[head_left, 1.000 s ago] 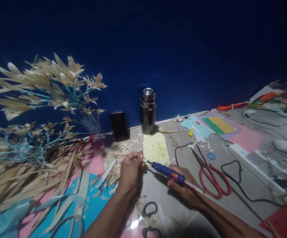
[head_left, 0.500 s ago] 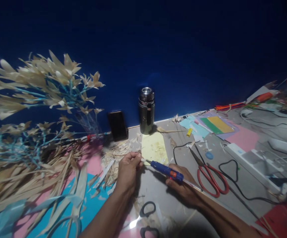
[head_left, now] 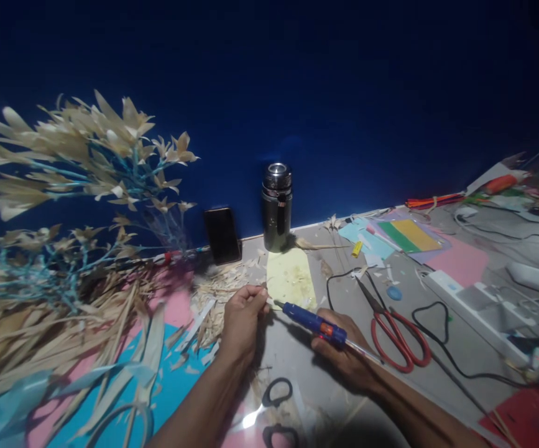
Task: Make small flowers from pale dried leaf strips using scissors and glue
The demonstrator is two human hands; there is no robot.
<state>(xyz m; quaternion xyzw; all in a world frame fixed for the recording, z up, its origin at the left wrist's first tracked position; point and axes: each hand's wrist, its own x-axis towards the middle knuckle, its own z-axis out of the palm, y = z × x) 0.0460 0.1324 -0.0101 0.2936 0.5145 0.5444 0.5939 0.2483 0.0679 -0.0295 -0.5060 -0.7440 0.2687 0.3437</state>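
My left hand (head_left: 242,318) is closed in a pinch on a small pale strip, too small to name, held just in front of the glue gun's tip. My right hand (head_left: 344,351) grips a blue glue gun (head_left: 316,323) with an orange trigger, its nozzle pointing left at the pinched piece. Both hands hover low over the grey table (head_left: 297,367), close to a pale yellow sheet (head_left: 290,277). A heap of dried tan leaf strips (head_left: 64,317) lies to the left.
A steel flask (head_left: 277,207) and a dark phone (head_left: 222,235) stand against the blue wall. Red-handled scissors (head_left: 397,336), a black cable (head_left: 441,354) and a white power strip (head_left: 474,305) lie right. Black scissors (head_left: 278,404) lie near me. Coloured paper sheets (head_left: 406,235) and a leafy blue-stemmed branch (head_left: 87,162) are behind.
Almost nothing has changed. The hands and the glue gun stay together in the same spot; the view shifts slightly.
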